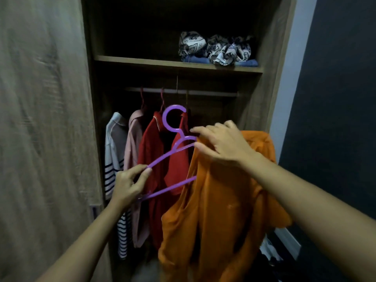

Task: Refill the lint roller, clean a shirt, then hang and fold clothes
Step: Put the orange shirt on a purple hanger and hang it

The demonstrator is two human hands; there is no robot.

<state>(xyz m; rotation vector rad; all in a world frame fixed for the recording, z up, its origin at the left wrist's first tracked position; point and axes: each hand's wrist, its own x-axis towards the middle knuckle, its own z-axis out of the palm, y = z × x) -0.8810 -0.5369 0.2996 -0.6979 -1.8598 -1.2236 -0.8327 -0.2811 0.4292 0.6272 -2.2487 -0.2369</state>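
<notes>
Head view, hanging step. Item: orange shirt (219, 200), draped over right arm of purple hanger (168, 156), before open wardrobe (142, 60). Holds: left hand (128, 185) pinches hanger's left end; right hand (222, 143) grips shirt's collar. Next, likely: seat left shoulder, hook onto far rail (211, 93).

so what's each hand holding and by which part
The left hand pinches the purple hanger at its left arm's end; the right hand grips the orange shirt at its top edge.
</notes>
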